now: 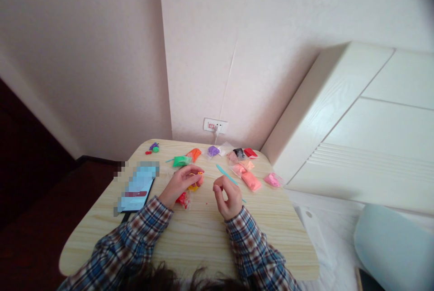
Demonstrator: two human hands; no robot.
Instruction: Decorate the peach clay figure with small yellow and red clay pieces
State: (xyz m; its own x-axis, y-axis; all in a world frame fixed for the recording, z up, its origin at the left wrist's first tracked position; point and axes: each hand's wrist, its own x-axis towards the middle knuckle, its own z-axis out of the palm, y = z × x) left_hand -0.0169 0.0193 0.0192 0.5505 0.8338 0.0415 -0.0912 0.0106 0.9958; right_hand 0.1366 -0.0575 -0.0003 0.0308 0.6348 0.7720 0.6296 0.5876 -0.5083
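Observation:
My left hand is closed around a small orange-and-yellow clay piece, which shows at its fingertips. Just below those fingers, some yellow material is partly covered. Against the wrist side lies a clear bag of red clay. My right hand is curled with thumb and index finger pinched together, a short way right of the left hand; whatever may be between them is too small to make out. A teal modelling tool lies behind it, and a tiny red speck rests on the wood between both hands.
Bagged clay in green, orange, purple, black, coral and pink is spread along the wooden table. Small purple, green and red shapes sit far left, near a tablet-like screen.

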